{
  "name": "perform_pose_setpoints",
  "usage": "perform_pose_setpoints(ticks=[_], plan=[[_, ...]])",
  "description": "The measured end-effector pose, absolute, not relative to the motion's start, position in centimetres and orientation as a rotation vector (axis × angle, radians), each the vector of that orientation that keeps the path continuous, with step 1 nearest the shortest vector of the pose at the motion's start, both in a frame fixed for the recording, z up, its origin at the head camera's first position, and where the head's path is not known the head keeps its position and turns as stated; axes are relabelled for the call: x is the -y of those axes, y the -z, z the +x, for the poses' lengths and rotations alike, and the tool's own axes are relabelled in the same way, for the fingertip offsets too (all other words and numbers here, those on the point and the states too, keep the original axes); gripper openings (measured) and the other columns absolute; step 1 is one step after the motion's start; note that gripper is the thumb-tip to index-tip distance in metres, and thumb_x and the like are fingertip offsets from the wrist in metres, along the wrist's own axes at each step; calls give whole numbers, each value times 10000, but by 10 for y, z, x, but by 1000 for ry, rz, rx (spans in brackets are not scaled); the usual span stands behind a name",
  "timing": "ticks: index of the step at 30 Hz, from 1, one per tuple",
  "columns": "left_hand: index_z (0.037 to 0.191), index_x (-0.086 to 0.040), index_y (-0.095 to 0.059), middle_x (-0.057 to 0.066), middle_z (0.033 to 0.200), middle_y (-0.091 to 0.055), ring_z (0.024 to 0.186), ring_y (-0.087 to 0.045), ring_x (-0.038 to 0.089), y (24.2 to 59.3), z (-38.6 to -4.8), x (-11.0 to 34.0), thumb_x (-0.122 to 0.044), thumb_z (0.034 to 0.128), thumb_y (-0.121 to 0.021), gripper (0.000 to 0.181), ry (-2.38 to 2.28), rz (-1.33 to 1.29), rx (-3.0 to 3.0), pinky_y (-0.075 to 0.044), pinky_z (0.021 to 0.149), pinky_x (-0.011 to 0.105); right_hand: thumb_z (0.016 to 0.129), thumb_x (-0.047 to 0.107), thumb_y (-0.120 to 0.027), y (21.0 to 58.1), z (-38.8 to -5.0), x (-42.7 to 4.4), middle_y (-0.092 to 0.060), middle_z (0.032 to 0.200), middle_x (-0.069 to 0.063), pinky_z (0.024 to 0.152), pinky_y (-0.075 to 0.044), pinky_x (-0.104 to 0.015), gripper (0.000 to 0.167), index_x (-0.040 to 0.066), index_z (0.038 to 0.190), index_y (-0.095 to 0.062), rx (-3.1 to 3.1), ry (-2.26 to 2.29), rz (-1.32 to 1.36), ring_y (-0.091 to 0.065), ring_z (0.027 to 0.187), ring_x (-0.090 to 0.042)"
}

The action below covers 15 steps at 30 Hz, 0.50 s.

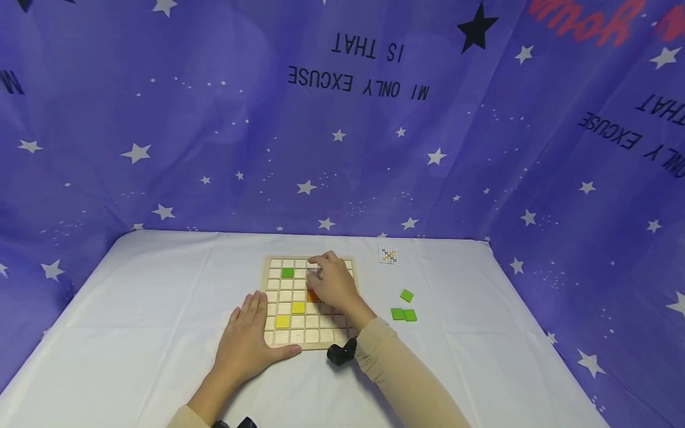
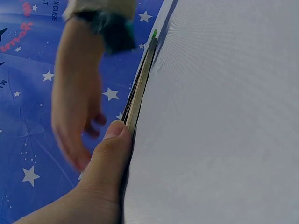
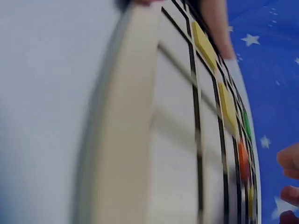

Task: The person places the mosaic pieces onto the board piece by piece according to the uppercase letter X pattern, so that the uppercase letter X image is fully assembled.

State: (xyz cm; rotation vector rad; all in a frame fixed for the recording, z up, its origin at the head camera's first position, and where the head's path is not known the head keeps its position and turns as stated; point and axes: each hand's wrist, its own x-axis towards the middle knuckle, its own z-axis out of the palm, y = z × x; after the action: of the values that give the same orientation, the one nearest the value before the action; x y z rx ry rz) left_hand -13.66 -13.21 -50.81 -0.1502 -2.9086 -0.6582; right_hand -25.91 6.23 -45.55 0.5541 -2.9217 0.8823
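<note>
At the middle of the white cloth-covered table (image 1: 134, 309) lies a pale wooden grid board (image 1: 312, 336); left hand (image 1: 245, 342) at its near-left corner, fingers straight, thumb along the near edge; right hand (image 1: 335, 284) over the board, fingers loosely bent, tips parted; orange square tile (image 1: 312, 295) partly hidden below it; two yellow square tiles (image 1: 298, 307) toward the near-left corner, single green square tile (image 1: 288, 273) near the far-left; three loose green tiles (image 1: 398, 314) off the right edge.

Upside-down "MI ONLY EXCUSE" (image 1: 358, 82) and "IS THAT" (image 1: 368, 47) on purple backdrop (image 1: 214, 142), partly repeated at right, red script (image 1: 585, 21) cut off
</note>
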Motion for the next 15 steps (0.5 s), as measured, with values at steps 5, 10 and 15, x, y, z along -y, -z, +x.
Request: perform_pose_setpoints(ticks=[5,10,15], plan=[[1535,82,-230,251,1612,-247,1511,-217,409,508,-138,128,-953,584,-567,1445,675,-156,2913,-174,1225,566,930,268,-667,463,-258,-124,-598,1231,-17,987,-502,-454,400,190,1321,-633,2890,-930,373,-551,1194,-262],[1536,78,-230,249,1615,-245,1511,-217,407,508,-138,129,-955,579,-570,1449,660,-147,2917,-176,1225,560,889,282,-718,468,-256,-186,-589,1274,-53,1041,-462,-528,445,189,1316,-632,2918,-849,195,-528,1233,-325],[1536,84,-220,259,1614,-237,1509,-212,418,508,-136,133,-952,582,-572,1452,667,-136,2920,-172,1224,566,884,311,-731,468,-249,-234,-560,1304,-111,996,-472,-557,536,146,1373,-590,2999,-743,144,-515,1199,-361]])
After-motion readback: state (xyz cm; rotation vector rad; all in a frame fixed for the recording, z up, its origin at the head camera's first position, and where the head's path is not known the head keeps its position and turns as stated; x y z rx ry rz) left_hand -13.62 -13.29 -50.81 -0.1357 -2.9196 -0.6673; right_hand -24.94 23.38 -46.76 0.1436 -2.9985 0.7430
